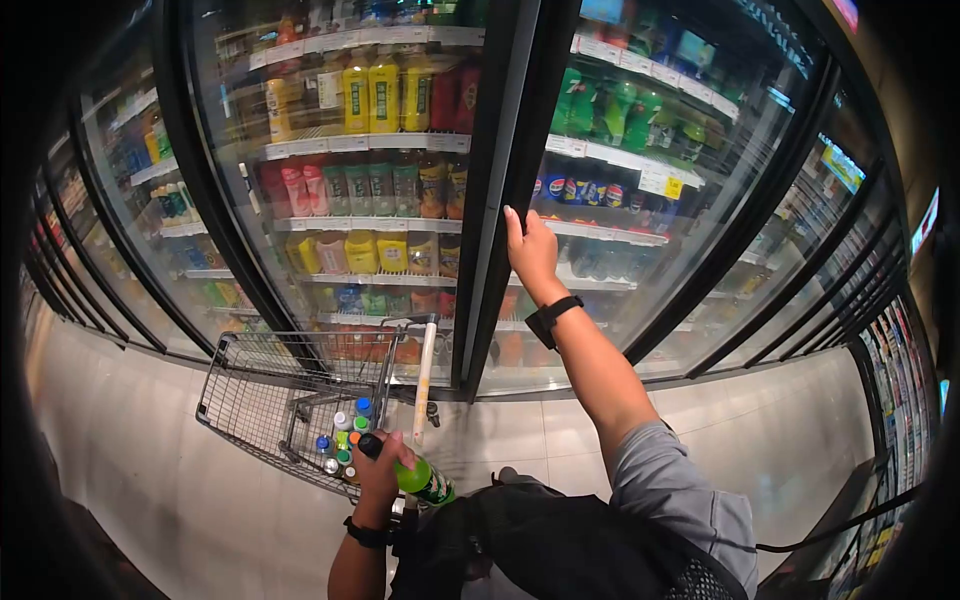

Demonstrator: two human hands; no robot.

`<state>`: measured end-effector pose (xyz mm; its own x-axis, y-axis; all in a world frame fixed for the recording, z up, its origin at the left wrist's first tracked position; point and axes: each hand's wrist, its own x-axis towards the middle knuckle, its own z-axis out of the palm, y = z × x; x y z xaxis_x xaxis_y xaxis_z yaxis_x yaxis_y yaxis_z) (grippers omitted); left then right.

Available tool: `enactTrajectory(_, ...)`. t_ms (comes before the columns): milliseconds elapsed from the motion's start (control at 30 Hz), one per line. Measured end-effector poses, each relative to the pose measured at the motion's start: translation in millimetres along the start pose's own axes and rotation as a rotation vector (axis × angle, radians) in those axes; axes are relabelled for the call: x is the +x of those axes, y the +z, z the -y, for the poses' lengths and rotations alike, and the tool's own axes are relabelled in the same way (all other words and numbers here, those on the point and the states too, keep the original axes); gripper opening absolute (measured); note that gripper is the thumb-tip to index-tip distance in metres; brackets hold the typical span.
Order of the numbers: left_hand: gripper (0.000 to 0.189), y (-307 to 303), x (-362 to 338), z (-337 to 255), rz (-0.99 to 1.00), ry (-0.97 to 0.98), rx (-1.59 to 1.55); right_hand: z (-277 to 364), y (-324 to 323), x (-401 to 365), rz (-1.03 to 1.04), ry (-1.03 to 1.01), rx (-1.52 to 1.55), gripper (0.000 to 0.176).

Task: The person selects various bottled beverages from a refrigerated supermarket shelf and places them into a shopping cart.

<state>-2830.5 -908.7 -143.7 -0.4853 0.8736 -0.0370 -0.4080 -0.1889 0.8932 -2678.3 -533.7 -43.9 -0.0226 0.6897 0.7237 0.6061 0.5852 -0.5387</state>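
Note:
My right hand (533, 250) reaches forward to the black-framed glass fridge door (640, 260), its fingers curled at the upright edge and the thumb pointing up along it. Behind that glass stand green bottles (600, 105) and blue cans (585, 190). Low on the left, close to my body, my left hand (380, 468) is closed around a green bottle (430, 483) with a dark cap, held tilted. Just beyond it is a wire shopping cart (260, 400), with several capped bottles (345, 440) grouped at its near end.
A second glass door (330, 200) to the left shows shelves of yellow, pink and green drinks. The cart's pale handle (425, 380) stands before the doors. More fridge doors line both sides, and a packed shelf rack (900, 380) rises at right. The floor (520, 430) is light tile.

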Motion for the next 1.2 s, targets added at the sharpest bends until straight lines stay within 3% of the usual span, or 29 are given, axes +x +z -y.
enactTrajectory(67,0.024,-6,-6,8,-0.030,0.038,-0.009,-3,8,2,-0.029,-0.045,0.086,0.050)
enactTrajectory(200,0.032,11,-7,2,-0.141,0.009,0.010,-14,1,5,-0.022,-0.165,0.051,0.047)
enactTrajectory(267,0.033,19,-4,-5,-0.129,0.008,0.044,-25,0,3,0.028,-0.159,0.025,0.046)
enactTrajectory(400,0.041,55,8,-21,-0.128,0.015,-0.069,-45,-20,5,0.320,-0.073,0.023,0.040)
enactTrajectory(467,0.043,68,7,-23,-0.111,-0.015,-0.085,-73,-17,-18,0.277,-0.115,0.170,0.037)
enactTrajectory(533,0.044,83,10,-26,-0.148,-0.041,-0.134,-76,-36,-46,0.360,-0.107,0.248,0.036)
enactTrajectory(600,0.044,97,15,-27,-0.185,-0.066,-0.183,-61,-60,-87,0.519,-0.120,0.357,0.034)
enactTrajectory(633,0.043,103,18,-26,-0.189,-0.092,-0.267,-35,-88,-107,0.808,0.072,0.418,0.029)
enactTrajectory(667,0.041,110,21,-26,-0.189,-0.118,-0.349,-52,-80,-141,0.859,-0.068,0.577,0.029)
enactTrajectory(733,0.038,128,24,-29,-0.188,-0.118,-0.379,-52,-106,-185,1.478,0.350,1.123,0.063)
enactTrajectory(767,0.037,138,25,-30,-0.253,-0.124,-0.398,-41,-118,-191,1.645,0.148,0.915,0.070)
enactTrajectory(800,0.036,146,27,-30,-0.318,-0.131,-0.417,-36,-131,-197,1.577,0.231,1.152,0.072)
enactTrajectory(933,0.038,165,37,-21,-0.353,-0.064,-0.413,-38,-161,-182,1.502,0.267,1.139,0.076)
enactTrajectory(1067,0.045,200,23,-23,-0.102,0.065,-0.439,-49,-178,-180,1.424,0.499,1.334,0.079)
enactTrajectory(1100,0.056,202,22,-23,0.005,0.138,-0.364,-53,-177,-177,1.421,0.506,1.363,0.082)
enactTrajectory(1200,0.059,224,15,-16,0.001,0.228,-0.311,-58,-189,-164,1.338,0.328,1.283,0.083)
